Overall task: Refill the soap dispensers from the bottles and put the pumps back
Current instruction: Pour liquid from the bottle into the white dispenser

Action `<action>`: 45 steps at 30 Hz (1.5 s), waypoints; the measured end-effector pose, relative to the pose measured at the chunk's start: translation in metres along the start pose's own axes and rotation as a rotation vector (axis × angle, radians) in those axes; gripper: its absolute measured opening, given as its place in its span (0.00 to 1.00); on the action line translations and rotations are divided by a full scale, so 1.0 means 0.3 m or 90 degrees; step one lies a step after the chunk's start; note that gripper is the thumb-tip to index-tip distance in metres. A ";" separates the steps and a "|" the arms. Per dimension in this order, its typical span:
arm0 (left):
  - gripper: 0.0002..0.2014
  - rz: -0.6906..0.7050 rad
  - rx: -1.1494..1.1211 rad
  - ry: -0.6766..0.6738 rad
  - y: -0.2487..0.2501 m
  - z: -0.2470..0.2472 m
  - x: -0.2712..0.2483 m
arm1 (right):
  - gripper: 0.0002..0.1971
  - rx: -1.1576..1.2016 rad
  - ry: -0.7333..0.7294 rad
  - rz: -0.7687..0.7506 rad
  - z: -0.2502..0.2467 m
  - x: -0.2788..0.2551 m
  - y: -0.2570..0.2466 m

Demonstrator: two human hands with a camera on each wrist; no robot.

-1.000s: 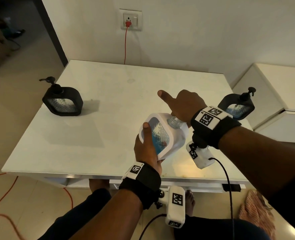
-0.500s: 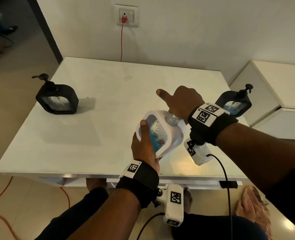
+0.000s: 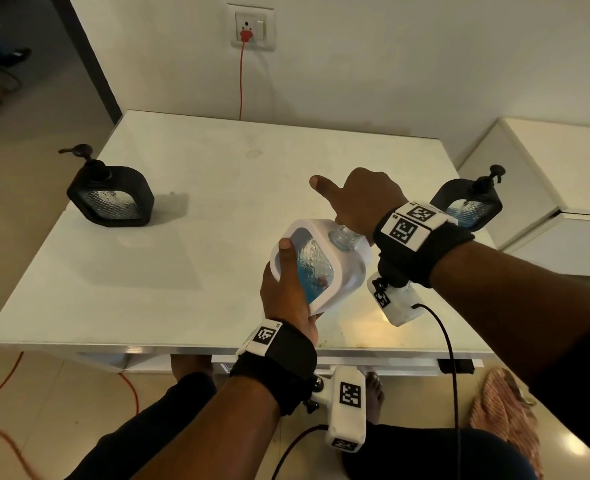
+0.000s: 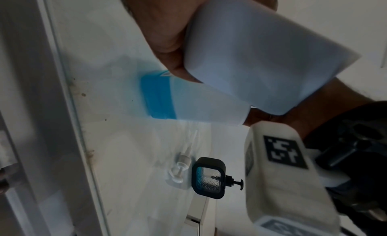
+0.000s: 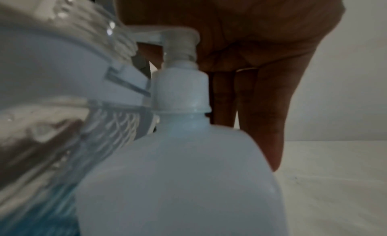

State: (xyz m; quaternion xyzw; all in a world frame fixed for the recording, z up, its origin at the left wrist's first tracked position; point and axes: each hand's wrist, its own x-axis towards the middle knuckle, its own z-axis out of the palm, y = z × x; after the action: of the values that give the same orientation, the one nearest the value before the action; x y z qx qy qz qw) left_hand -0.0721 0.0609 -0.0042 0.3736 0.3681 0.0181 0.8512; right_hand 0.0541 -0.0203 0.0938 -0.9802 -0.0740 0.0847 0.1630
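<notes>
My left hand point(image 3: 286, 292) grips a white soap dispenser point(image 3: 316, 265) tilted to the right above the table's front edge. Blue liquid shows in its window, and its clear neck point(image 3: 342, 235) has no pump. My right hand point(image 3: 359, 199) sits just above that neck, thumb stretched out to the left. In the right wrist view its palm rests on the pump head point(image 5: 180, 36) of a translucent refill bottle point(image 5: 178, 181), with straight fingers point(image 5: 270, 123) hanging behind it. The spout points toward the dispenser neck point(image 5: 83, 24). Blue soap fills the refill bottle's base point(image 4: 157, 97). A loose white pump point(image 4: 182, 163) lies on the table.
A black dispenser point(image 3: 111, 195) with its pump on stands at the left of the white table point(image 3: 182, 254). Another black dispenser point(image 3: 466, 202) stands at the right edge. A white cabinet point(image 3: 546, 174) lies beyond it. A red cord hangs from the wall socket point(image 3: 250, 27).
Both hands keep their places on the white dispenser and the refill bottle. Only the head view has drifted a little.
</notes>
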 end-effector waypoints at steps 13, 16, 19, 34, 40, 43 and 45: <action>0.30 -0.010 0.004 0.017 0.005 -0.001 0.001 | 0.46 -0.010 -0.011 0.000 0.001 -0.001 -0.006; 0.29 -0.017 0.000 0.016 0.000 0.001 0.005 | 0.45 -0.002 0.001 -0.002 0.005 0.004 0.004; 0.32 -0.014 0.003 0.005 0.003 0.001 0.003 | 0.49 0.025 -0.033 0.008 -0.014 -0.003 -0.007; 0.40 -0.005 -0.002 0.009 -0.010 0.002 0.015 | 0.49 -0.002 0.004 -0.010 -0.004 -0.002 0.001; 0.27 -0.007 0.004 0.007 -0.002 0.000 0.016 | 0.51 0.034 -0.063 0.007 -0.043 -0.006 -0.016; 0.29 -0.009 0.001 0.005 -0.007 -0.003 0.020 | 0.51 -0.010 -0.026 -0.005 -0.024 -0.010 -0.019; 0.29 -0.010 0.001 0.005 -0.007 -0.002 0.020 | 0.50 -0.025 -0.002 -0.009 -0.012 -0.007 -0.008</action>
State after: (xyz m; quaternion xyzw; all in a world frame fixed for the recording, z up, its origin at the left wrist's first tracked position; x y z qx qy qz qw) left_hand -0.0687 0.0616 -0.0094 0.3712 0.3747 0.0130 0.8495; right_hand 0.0524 -0.0195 0.0982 -0.9825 -0.0831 0.0834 0.1442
